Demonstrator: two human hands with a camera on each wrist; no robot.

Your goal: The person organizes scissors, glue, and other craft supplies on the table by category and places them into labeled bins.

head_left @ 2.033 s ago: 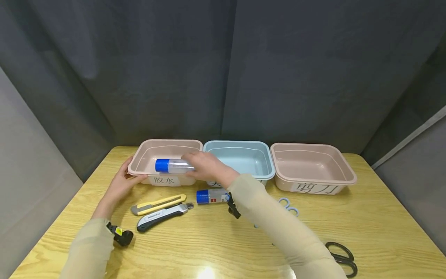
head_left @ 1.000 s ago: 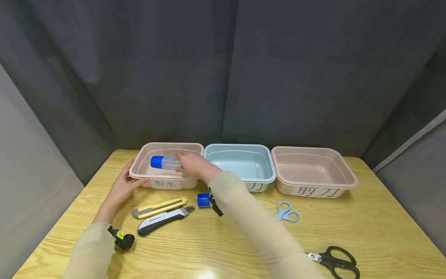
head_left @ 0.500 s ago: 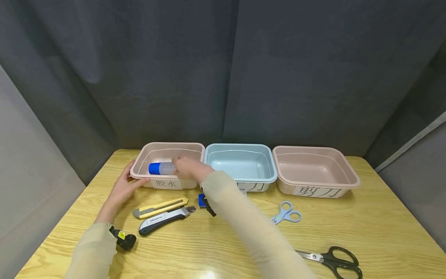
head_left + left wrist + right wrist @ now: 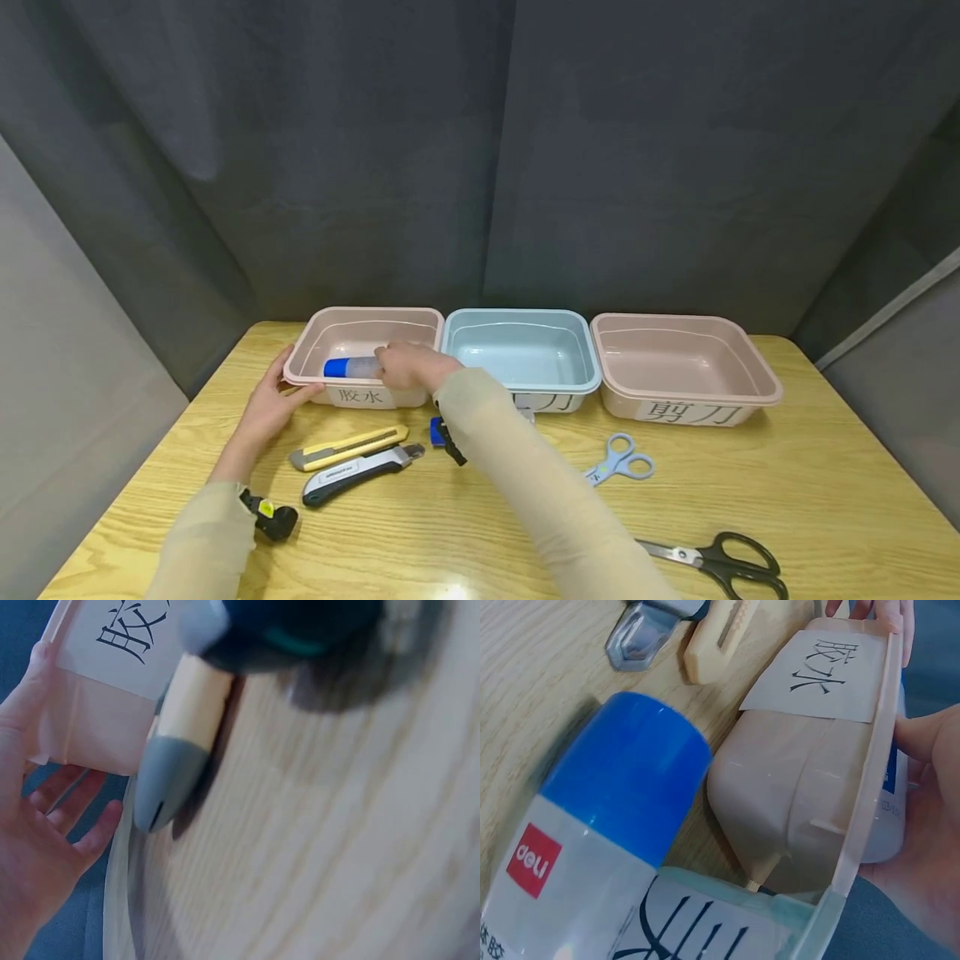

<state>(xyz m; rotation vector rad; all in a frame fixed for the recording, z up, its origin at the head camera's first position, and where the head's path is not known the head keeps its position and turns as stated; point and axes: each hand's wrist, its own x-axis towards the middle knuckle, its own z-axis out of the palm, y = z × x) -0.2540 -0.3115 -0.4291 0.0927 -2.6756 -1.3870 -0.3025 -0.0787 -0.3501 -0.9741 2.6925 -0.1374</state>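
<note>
In the head view my right hand holds a clear glue bottle with a blue cap, lying low inside the left pink bin. The right wrist view shows the thumb and palm against that bottle, partly hidden behind the bin wall. My left hand grips the same bin's front left corner, thumb on the front and fingers along the side. A second glue bottle lies on the table under my right wrist, mostly covered by the sleeve in the head view.
A yellow box cutter and a silver-black box cutter lie before the left bin. A blue bin and another pink bin stand to the right. Light blue scissors and black scissors lie on the table, partly behind the right sleeve.
My right hand has lowered the glue bottle into the left pink bin, moving slightly left on the way. The left hand keeps its grip on the bin corner.
</note>
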